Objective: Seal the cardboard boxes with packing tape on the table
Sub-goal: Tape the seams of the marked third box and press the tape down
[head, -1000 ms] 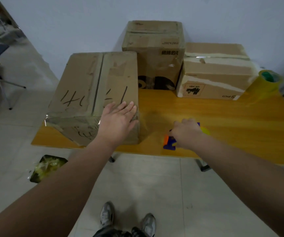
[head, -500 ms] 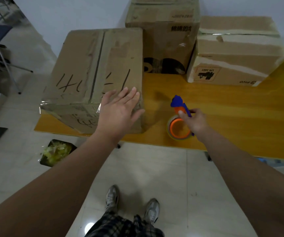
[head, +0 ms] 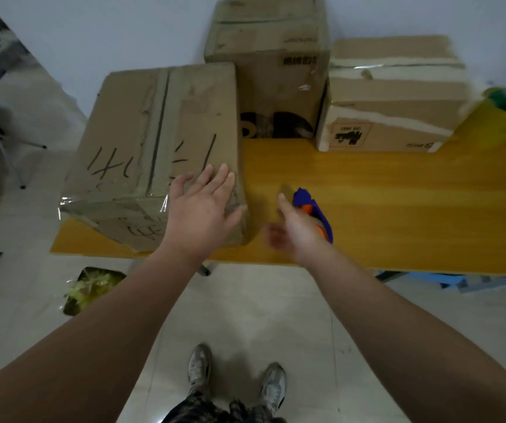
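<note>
A large cardboard box (head: 154,141) with black handwriting stands at the table's left end, clear tape over its near edge. My left hand (head: 202,209) lies flat with spread fingers on its near right corner. Right of it, my right hand (head: 294,230) holds a blue and orange tape dispenser (head: 314,209) just above the wooden table (head: 398,209). The forefinger points forward, the thumb is blurred, and the other fingers are hidden at the dispenser. A tall box (head: 270,65) and a low taped box (head: 395,96) stand at the back.
A yellow-green tape roll (head: 505,108) sits at the far right by the low box. On the floor to the left are a bin with yellow-green scraps (head: 93,288) and a chair's legs (head: 1,141). My feet (head: 236,380) are below the table's front edge.
My right hand picked the dispenser up from the table's front edge and has turned it, so the roll no longer faces me. My left hand shifted slightly on the box corner.
</note>
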`<state>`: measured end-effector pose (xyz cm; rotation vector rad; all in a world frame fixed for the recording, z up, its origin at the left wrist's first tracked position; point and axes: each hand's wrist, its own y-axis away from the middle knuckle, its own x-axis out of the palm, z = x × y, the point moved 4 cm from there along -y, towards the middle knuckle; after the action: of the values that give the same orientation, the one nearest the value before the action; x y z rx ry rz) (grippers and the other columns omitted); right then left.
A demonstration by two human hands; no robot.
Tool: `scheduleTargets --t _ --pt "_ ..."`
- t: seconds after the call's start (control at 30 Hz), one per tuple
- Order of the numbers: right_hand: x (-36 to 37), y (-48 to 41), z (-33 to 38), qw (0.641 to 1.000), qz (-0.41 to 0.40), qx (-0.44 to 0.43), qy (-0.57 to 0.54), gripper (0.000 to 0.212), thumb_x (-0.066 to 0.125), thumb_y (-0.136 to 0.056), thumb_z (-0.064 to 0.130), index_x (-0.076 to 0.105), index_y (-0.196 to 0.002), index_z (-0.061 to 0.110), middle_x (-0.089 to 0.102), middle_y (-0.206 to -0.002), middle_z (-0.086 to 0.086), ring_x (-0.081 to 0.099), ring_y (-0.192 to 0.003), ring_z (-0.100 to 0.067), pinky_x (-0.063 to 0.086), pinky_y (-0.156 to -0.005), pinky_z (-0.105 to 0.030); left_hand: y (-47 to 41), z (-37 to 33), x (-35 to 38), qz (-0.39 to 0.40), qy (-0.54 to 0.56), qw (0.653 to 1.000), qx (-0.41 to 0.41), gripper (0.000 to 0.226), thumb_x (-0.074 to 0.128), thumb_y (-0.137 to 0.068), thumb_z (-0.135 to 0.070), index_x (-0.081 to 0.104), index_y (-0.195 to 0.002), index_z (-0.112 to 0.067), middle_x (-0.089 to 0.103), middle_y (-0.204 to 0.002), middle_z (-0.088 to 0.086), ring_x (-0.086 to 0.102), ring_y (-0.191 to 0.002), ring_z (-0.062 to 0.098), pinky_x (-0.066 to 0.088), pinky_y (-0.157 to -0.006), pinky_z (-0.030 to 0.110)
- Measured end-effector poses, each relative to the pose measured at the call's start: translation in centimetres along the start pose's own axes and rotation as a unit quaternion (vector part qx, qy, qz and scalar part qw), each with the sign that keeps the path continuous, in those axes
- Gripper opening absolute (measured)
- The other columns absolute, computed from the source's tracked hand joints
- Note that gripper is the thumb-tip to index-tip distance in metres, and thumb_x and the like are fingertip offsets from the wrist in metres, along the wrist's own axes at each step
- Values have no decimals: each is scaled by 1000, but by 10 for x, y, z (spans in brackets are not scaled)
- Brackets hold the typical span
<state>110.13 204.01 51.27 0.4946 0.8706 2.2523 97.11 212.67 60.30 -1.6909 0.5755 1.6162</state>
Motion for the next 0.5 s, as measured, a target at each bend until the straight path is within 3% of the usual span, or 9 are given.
scheduleTargets --t 0.07,0.13,0.23,0.37,0.5 --pt "28 27 -9 975 124 139 -120 49 41 -94 59 45 -109 13 64 -89 -22 63 -78 -30 52 -76 -39 0 -2 -4 -5 3 1000 3 55 54 -90 -45 55 -131 -8 52 -137 9 44 -131 26 16 -105 39" --pt "41 38 -6 960 153 155 -178 52 39 -95 58 46 -102 7 64 -87 -21 63 -82 -30 52 -72 -38 0 -2 -7 10 -4 1000 4 58 51 -91 -48 50 -136 -11 46 -142 6 39 -135 23 14 -106 39" --pt "47 36 4 945 98 137 -281 35 52 -96 40 50 -89 6 61 -83 -14 62 -73 -22 54 -67 -31 0 0 -9 25 -13 1000 10 62 45 -92 -52 42 -142 -15 37 -149 3 30 -140 19 10 -107 39" --pt "43 26 2 971 19 91 -221 9 62 -91 12 57 -84 8 58 -69 -9 54 -56 -16 47 -40 -21 0 5 -10 50 -26 998 32 63 39 -94 -53 30 -147 -20 27 -154 -3 22 -143 16 7 -106 38" --pt "24 30 8 968 -96 -26 -231 37 72 -81 3 53 -108 21 65 -87 -11 59 -67 -19 50 -57 -28 3 14 -14 67 -41 994 73 58 30 -99 -44 10 -151 -25 8 -158 -8 10 -145 11 5 -111 40"
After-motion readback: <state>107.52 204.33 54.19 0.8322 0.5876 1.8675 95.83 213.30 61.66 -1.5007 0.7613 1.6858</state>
